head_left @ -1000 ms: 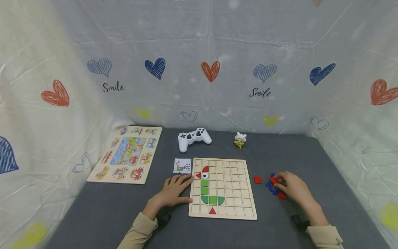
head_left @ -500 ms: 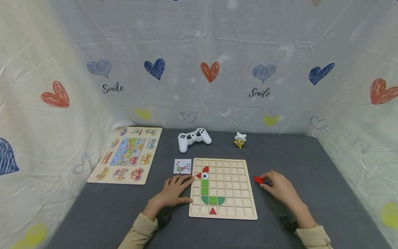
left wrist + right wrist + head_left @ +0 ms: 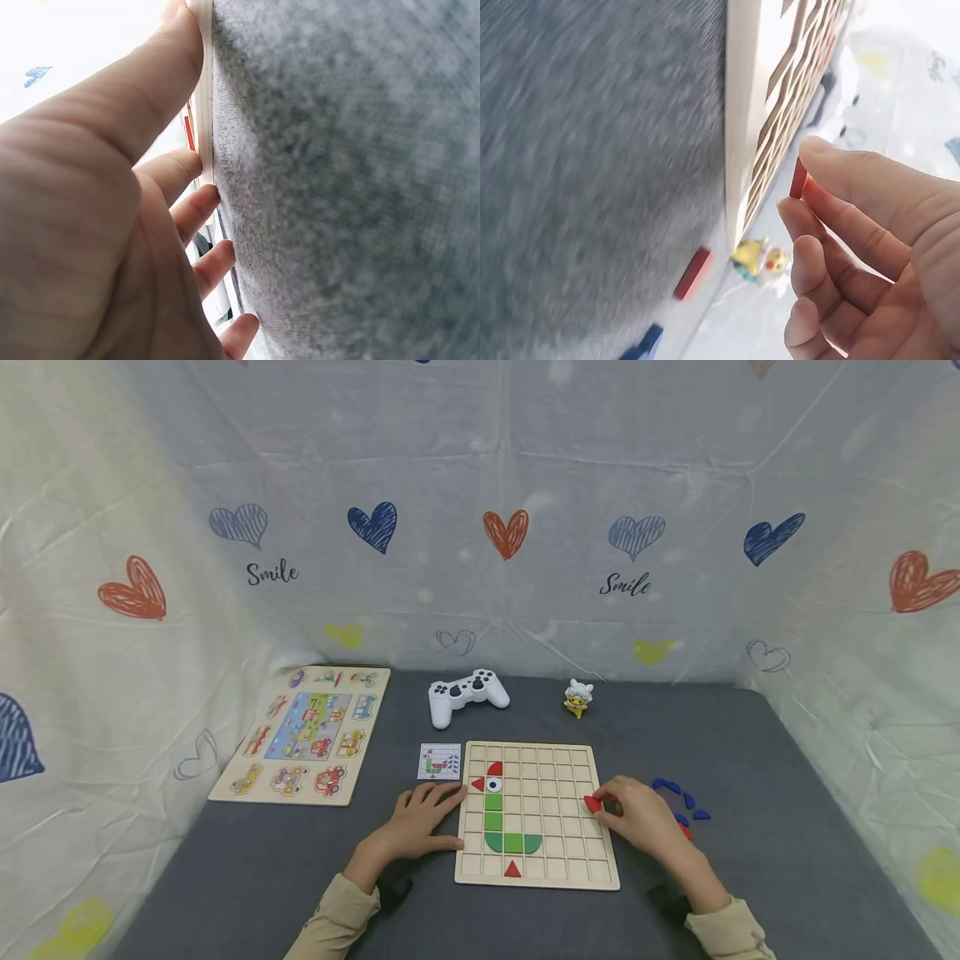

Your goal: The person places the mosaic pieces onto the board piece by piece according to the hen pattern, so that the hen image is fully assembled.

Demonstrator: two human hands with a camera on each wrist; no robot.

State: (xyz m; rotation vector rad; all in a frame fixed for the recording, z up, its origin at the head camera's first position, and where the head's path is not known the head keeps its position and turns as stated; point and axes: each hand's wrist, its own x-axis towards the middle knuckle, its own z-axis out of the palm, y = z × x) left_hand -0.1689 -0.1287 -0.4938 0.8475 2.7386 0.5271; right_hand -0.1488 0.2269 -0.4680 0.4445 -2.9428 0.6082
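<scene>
My right hand [image 3: 643,814] pinches a small red tile [image 3: 592,803] between thumb and fingertips, over the right edge of the wooden grid board [image 3: 562,881]. In the right wrist view that red tile [image 3: 799,178] stands on edge in the pinch, above the board's slots. My left hand [image 3: 416,820] lies with fingers spread, thumb and fingertips at the board's left edge [image 3: 204,90]. Set in the board are green tiles [image 3: 493,821], a round eye tile [image 3: 493,784], and red tiles, one a triangle [image 3: 512,869] at the bottom. A pattern card [image 3: 439,762] lies beside the upper left corner.
Several blue tiles [image 3: 689,800] and a red tile [image 3: 686,832] lie right of the board. Another red tile [image 3: 694,274] shows beside the board in the right wrist view. Behind stand a white game controller [image 3: 468,695] and a figurine [image 3: 578,698]; a vehicle puzzle [image 3: 303,735] lies left.
My right hand has moved left from the loose tiles to the board's right edge, carrying a red tile. The blue tiles it covered are now in view. My left hand has stayed put.
</scene>
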